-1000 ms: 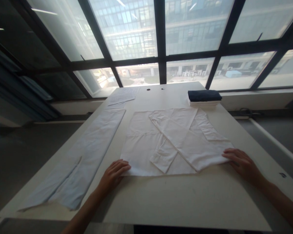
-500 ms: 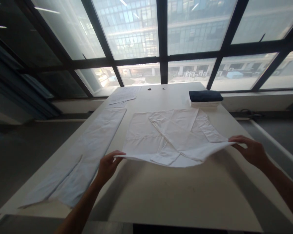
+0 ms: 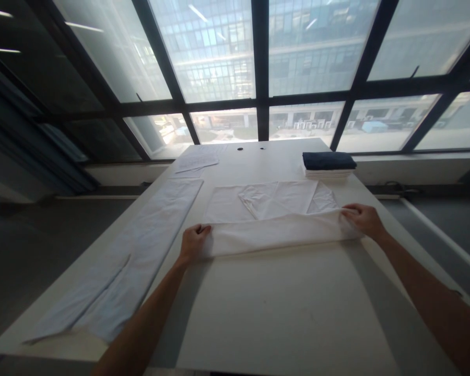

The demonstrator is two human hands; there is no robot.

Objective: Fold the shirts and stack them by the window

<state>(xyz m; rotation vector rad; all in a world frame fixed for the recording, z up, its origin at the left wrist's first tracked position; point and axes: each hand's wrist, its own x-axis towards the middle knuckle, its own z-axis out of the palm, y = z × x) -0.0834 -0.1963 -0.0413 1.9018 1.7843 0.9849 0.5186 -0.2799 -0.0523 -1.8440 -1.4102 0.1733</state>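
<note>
A white shirt [image 3: 274, 232] lies across the middle of the table, its near edge turned up and over in a broad band. At the left end of that band, my left hand [image 3: 195, 241] pinches the cloth. My right hand [image 3: 362, 220] grips the band's right end, fingers closed on the fabric. Beyond the band, the far part of the shirt lies flat, with creased, crossing folds that look like sleeves. The underside of the turned-up part is hidden.
White trousers [image 3: 141, 245] lie lengthwise along the left side of the white table [image 3: 282, 313]. Printed sheets of paper [image 3: 198, 159] rest at the far left. A stack of folded clothes, dark blue on top [image 3: 329, 161], stands at the far right. Large windows rise behind.
Both hands have moved away from me and inward, carrying the shirt's near edge up and over onto the rest of it. The view has tilted slightly upward.
</note>
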